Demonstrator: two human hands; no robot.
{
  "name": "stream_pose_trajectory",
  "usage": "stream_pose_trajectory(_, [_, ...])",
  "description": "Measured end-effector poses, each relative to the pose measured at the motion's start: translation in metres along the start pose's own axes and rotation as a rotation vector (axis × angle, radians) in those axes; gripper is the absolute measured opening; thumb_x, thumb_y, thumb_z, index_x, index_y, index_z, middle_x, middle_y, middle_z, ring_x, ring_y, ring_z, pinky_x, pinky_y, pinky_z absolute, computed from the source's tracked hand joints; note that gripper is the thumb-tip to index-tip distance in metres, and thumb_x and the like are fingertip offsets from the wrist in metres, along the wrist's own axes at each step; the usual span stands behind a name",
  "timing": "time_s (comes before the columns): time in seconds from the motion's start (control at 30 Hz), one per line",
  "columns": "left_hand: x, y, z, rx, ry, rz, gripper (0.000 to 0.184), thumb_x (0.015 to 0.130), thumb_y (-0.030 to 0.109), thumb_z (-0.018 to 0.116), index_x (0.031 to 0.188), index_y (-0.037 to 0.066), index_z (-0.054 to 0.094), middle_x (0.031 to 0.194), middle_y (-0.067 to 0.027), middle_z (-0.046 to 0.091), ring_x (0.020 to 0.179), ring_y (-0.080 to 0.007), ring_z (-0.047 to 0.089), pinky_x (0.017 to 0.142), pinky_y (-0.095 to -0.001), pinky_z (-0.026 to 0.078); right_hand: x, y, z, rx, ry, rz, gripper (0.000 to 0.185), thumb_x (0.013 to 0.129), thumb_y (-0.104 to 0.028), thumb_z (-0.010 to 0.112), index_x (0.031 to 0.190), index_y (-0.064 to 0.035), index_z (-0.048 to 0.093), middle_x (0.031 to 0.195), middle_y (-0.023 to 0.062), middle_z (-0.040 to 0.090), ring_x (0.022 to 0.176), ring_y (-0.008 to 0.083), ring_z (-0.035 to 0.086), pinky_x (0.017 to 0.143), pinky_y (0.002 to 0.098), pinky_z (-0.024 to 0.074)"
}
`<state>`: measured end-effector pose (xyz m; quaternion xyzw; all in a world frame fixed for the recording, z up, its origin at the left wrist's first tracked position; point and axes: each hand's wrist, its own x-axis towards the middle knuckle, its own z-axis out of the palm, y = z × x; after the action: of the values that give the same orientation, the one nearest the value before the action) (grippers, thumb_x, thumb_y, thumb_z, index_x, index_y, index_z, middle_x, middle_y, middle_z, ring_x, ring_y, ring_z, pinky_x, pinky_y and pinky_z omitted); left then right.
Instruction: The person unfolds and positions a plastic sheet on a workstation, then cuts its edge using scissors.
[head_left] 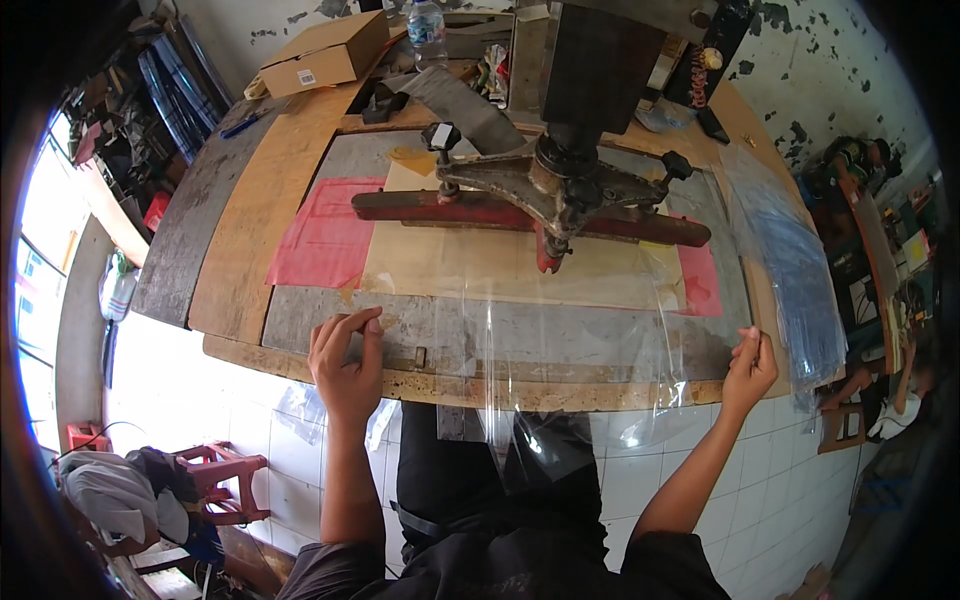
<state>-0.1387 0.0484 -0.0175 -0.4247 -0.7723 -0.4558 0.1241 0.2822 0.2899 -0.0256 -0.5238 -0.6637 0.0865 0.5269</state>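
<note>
My left hand (347, 362) is at the table's front edge, left of a clear plastic sheet (590, 345). Its fingers are bent, the thumb and index tips close together, and no object shows between them. To the right of the sheet is my right hand (752, 368), fingers curled in; anything inside them is hidden. The sheet lies under the red bar (620, 224) of a press (565, 165) and hangs over the front edge. Below the bar lies a tan sheet (430, 272), with pink sheets (325, 235) at both ends on the grey plate (300, 315).
A stack of clear plastic sheets (790, 270) lies along the right side. At the back are a cardboard box (325, 55) and a water bottle (427, 35). A red stool (235, 485) stands at lower left. Other people are at the far right.
</note>
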Motion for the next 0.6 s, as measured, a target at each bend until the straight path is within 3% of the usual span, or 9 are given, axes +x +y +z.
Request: stream_pose_trajectory(0.6, [0.0003, 0.0003, 0.0003, -0.024, 0.005, -0.015, 0.012, 0.088, 0.005, 0.070, 0.097, 0.006, 0.076, 0.085, -0.0073, 0.070, 0.084, -0.0243, 0.063, 0.081, -0.0363, 0.048, -0.0006, 0.0049, 0.0000, 0.006, 0.007, 0.023, 0.031, 0.104, -0.023, 0.057, 0.086, 0.0001, 0.068, 0.058, 0.0010, 0.052, 0.052, 0.0072, 0.046, 0.049, 0.0261, 0.0321])
